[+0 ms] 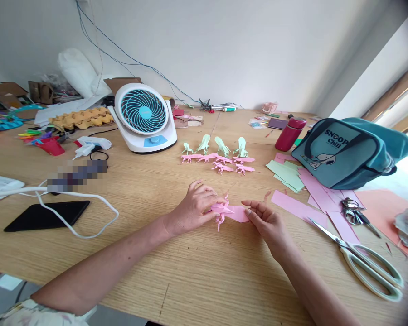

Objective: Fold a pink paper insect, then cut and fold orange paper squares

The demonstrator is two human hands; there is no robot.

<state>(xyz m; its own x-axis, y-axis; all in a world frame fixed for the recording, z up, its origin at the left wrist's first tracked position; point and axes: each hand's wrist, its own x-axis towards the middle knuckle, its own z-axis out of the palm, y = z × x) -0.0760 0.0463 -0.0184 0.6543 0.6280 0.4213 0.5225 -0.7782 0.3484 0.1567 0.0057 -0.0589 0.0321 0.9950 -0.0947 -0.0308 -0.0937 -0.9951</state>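
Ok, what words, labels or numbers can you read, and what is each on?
"SNOOP": on the teal bag; no further letter is legible.
"Chill": on the same bag, just below.
Too small or blurred to read: any marks on the fan or the white-and-green tube.

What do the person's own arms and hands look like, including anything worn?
The left hand and right hand have no gloves, and no rings or watch are visible. Both forearms are bare. A pale, faintly patterned sleeve shows on the left arm; none is in view on the right.
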